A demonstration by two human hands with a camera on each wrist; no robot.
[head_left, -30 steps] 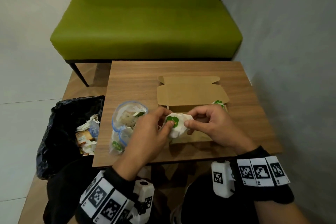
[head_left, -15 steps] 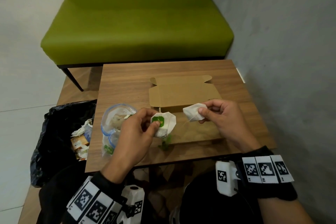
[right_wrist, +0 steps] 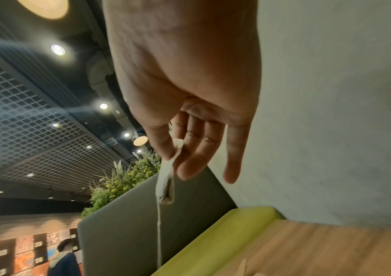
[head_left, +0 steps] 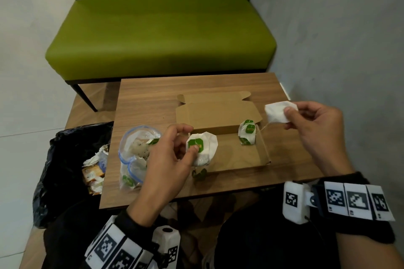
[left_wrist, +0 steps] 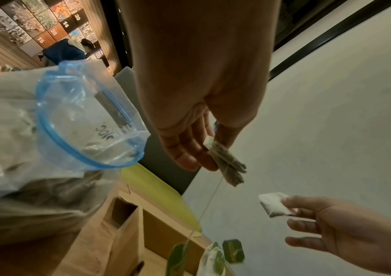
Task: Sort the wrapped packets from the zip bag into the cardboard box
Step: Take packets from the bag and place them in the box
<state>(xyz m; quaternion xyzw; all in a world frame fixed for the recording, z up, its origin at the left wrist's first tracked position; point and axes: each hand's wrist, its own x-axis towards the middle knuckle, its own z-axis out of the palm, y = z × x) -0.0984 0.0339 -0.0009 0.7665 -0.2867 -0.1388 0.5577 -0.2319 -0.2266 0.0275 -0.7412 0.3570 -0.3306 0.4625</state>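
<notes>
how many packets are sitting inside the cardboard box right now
1. A single green-tagged packet stands at the back right of the cardboard box, against the lid. The left hand holds another over the box's left edge; more remain in the zip bag.

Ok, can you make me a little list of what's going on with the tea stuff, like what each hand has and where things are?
left hand: pinches a white packet with a green label over the near left end of the box
right hand: pinches a plain white tea bag, raised past the box's right end
string: thin, trails from the tea bag
cardboard box: open, lid flap folded back, on the wooden table
in the box: one green-labelled packet, at the far right end
zip bag: open, left of the box, more packets inside
black bin bag: left of the table, holds wrappers
</notes>
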